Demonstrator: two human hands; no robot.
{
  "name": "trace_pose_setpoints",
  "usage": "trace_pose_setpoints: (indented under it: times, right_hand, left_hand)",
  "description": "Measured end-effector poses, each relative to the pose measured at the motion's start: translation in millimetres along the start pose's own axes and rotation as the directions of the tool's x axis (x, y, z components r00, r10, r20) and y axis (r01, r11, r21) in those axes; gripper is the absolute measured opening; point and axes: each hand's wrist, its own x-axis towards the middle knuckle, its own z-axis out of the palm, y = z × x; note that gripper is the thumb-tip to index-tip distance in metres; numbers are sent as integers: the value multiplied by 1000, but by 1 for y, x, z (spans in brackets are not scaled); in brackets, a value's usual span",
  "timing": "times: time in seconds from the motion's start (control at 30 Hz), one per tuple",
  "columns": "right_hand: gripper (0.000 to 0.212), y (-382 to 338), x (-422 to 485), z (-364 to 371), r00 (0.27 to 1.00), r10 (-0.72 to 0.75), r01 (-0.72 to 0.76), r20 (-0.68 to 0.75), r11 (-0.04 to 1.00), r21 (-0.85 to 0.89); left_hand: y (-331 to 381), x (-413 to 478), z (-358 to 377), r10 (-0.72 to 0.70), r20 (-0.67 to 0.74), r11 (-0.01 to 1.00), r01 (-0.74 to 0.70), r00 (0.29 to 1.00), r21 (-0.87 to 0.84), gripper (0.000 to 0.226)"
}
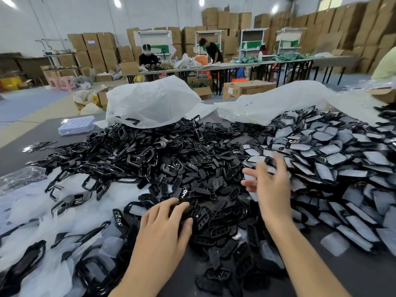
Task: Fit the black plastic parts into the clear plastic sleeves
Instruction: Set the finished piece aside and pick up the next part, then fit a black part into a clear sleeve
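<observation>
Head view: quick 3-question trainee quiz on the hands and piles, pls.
1. True or false: the right hand grips a cardboard box.
2. The sleeved parts are piled on which side of the bare black parts? A) the person's left B) the person's right C) no sleeved parts in view
3. Fill in: the left hand has its grip on a ___ part.
Key: 1 false, it is open with its fingers spread. 2 B. 3 black: a black part sits under its curled fingers.

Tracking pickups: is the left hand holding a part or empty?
Holding one: the left hand curls fingers and thumb round a black part.
</observation>
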Motion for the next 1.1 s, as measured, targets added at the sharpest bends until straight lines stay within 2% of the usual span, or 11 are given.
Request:
trace_pose_setpoints:
  times: [0.13,0.3,0.4,0.53,0.67,0.73,0.9,0.97,1.03,1.07,1.1]
  right_hand:
    - [37,3,-17,34,967,-69,124,245,968,-219]
    - [39,16,-23,72,871,-70,319,487,834,-451]
    - [42,21,-16,96,807,-134,493,576,691,-529]
    - [44,21,4,133,733,-126,624,668,516,-587]
    - [47,19,21,162,643,-49,755,764,205,-622]
    - [40,19,24,168,619,-22,785,785,47,-617]
    - [31,23,16,162,569,-74,806,819,-152,-573]
    - [28,26,11,153,521,-108,826,847,-185,-532]
    - [23,25,7,139,504,-159,837,849,-152,-526]
    - [23,23,5,132,516,-186,838,836,-90,-538]
    - [26,19,3,123,547,-212,832,810,24,-555]
  left_hand:
    - [-9,4,4,-18,33,992,14,999,125,38]
    - [-12,14,14,-17,-45,981,25,999,191,31]
    - [-12,18,16,-11,-46,980,20,999,199,28]
    - [-13,17,15,11,-49,986,-3,999,165,24]
    - [-15,15,10,-18,-80,994,27,997,107,24]
    - [-15,15,5,-72,-97,995,79,993,63,25]
    - [-11,14,-3,-152,-122,987,145,981,-64,17]
    - [-10,13,-5,-195,-139,973,173,971,-154,15]
    - [-12,12,-6,-254,-133,937,209,958,-280,22]
    - [-12,12,-7,-277,-115,911,223,954,-347,29]
    - [-12,12,-7,-293,-100,886,230,951,-403,35]
